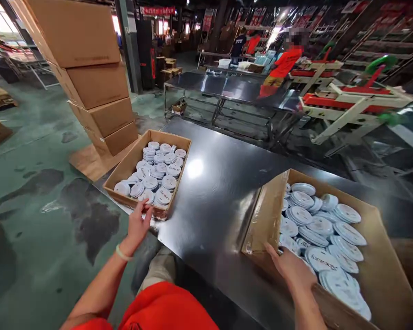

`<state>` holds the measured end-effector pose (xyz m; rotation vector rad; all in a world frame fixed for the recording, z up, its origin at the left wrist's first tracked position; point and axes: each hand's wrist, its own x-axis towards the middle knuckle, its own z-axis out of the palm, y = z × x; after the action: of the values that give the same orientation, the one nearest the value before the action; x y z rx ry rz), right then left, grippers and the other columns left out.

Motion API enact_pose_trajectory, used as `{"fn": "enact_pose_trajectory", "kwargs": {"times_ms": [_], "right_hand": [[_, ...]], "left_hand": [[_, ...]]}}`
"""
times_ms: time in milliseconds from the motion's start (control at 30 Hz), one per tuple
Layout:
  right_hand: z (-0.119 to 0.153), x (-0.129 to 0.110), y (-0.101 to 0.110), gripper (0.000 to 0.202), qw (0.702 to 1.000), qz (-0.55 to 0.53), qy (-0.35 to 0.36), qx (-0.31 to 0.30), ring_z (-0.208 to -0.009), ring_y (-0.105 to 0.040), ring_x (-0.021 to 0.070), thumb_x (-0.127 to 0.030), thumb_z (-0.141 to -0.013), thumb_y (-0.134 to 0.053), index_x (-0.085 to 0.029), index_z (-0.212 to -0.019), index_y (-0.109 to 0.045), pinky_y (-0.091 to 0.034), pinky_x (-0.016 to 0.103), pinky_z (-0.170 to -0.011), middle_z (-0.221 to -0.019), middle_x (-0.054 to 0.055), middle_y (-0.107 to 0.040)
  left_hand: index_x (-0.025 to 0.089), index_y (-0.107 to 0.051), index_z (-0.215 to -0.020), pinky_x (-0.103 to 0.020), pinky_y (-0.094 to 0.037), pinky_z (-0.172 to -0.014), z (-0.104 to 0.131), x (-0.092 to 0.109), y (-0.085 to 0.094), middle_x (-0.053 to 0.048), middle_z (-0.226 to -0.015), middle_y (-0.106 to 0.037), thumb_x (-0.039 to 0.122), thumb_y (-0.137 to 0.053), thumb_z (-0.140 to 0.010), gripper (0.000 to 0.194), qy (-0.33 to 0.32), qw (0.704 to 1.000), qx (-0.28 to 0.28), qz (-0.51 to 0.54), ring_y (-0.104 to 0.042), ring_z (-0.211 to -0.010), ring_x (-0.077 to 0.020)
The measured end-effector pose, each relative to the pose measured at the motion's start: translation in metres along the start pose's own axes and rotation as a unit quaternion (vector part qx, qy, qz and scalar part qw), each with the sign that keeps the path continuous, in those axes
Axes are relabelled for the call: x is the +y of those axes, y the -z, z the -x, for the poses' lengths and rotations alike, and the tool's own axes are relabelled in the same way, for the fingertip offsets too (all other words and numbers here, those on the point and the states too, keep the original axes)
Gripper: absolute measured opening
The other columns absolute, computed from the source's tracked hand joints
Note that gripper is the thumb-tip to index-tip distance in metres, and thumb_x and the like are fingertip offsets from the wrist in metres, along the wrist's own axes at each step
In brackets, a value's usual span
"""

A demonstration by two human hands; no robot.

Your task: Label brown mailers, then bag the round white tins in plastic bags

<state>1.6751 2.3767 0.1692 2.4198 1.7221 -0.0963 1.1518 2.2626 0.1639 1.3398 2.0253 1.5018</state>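
A shallow cardboard box [112, 185] sits on the left end of the metal table, filled with stacks of round white printed discs [157, 172]. My left hand [137, 224] is at its near wall, thumb and fingers closed about the rim beside the nearest discs. To the right stands a larger open cardboard box [266, 215], holding more stacked round white discs [320, 225]. My right hand [292, 268] grips the near wall of that box close to its left corner. Its fingertips are partly hidden behind the wall.
The dark metal table [209, 201] lies between the two boxes. Tall stacked cartons [99, 87] stand on the floor at left. Beyond are another metal table [234, 87], red-and-white machines [351, 101] and a person in an orange shirt [285, 62].
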Motion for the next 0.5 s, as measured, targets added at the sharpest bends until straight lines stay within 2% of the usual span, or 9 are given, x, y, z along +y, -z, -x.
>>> {"fn": "enact_pose_trajectory", "kwargs": {"times_ms": [100,200,267,333,400,500], "right_hand": [[-0.010,-0.010,0.005,0.060,0.997,0.026,-0.034,-0.062,-0.091,-0.079,0.0429,-0.055,-0.098,-0.042,-0.014,-0.120,-0.080,-0.058,0.052,-0.078,-0.099,0.024,-0.081],[-0.008,-0.041,0.019,0.052,0.992,0.036,-0.088,-0.087,-0.101,-0.079,0.0410,-0.041,-0.100,-0.044,-0.009,-0.124,-0.077,-0.057,0.046,-0.077,-0.108,0.026,-0.081],[-0.001,-0.062,0.031,0.052,0.988,0.029,-0.121,-0.089,-0.106,-0.078,0.0399,-0.039,-0.105,-0.041,-0.005,-0.122,-0.076,-0.056,0.043,-0.079,-0.111,0.028,-0.079],[0.011,-0.073,0.040,0.045,0.990,0.016,-0.117,-0.075,-0.108,-0.077,0.0365,-0.035,-0.106,-0.043,-0.006,-0.124,-0.074,-0.055,0.040,-0.081,-0.111,0.026,-0.080],[0.031,-0.071,0.043,0.040,0.990,0.006,-0.117,-0.077,-0.107,-0.078,0.0333,-0.032,-0.107,-0.046,-0.008,-0.124,-0.073,-0.053,0.036,-0.082,-0.109,0.024,-0.080],[0.083,-0.057,0.032,0.032,0.988,-0.012,-0.116,-0.096,-0.099,-0.079,0.0301,-0.029,-0.106,-0.051,-0.012,-0.121,-0.073,-0.051,0.033,-0.080,-0.101,0.020,-0.082]], "left_hand": [[0.021,-0.068,-0.120,-0.034,-0.063,-0.077,-0.057,0.007,-0.016,-0.006,-0.090,-0.079,0.046,-0.056,-0.100,0.034,-0.033,0.999,-0.030,-0.010,-0.075,-0.077,-0.0205],[0.020,-0.070,-0.115,-0.034,-0.064,-0.076,-0.078,0.020,-0.044,-0.007,-0.090,-0.080,0.045,-0.056,-0.101,0.031,-0.072,0.995,-0.069,-0.002,-0.076,-0.077,-0.0206],[0.019,-0.071,-0.114,-0.035,-0.065,-0.075,-0.072,0.034,-0.069,-0.008,-0.090,-0.080,0.043,-0.057,-0.102,0.030,-0.109,0.987,-0.114,0.025,-0.078,-0.078,-0.0215],[0.020,-0.070,-0.118,-0.035,-0.066,-0.075,-0.058,0.049,-0.096,-0.007,-0.089,-0.081,0.043,-0.057,-0.103,0.030,-0.144,0.969,-0.188,0.064,-0.079,-0.078,-0.0217],[0.021,-0.069,-0.121,-0.035,-0.066,-0.075,-0.044,0.066,-0.123,-0.006,-0.088,-0.080,0.045,-0.056,-0.104,0.032,-0.171,0.945,-0.262,0.093,-0.079,-0.077,-0.0211],[0.020,-0.065,-0.125,-0.033,-0.064,-0.069,-0.036,0.092,-0.167,-0.007,-0.093,-0.080,0.048,-0.057,-0.104,0.036,-0.206,0.920,-0.313,0.113,-0.078,-0.077,-0.0205]]}}
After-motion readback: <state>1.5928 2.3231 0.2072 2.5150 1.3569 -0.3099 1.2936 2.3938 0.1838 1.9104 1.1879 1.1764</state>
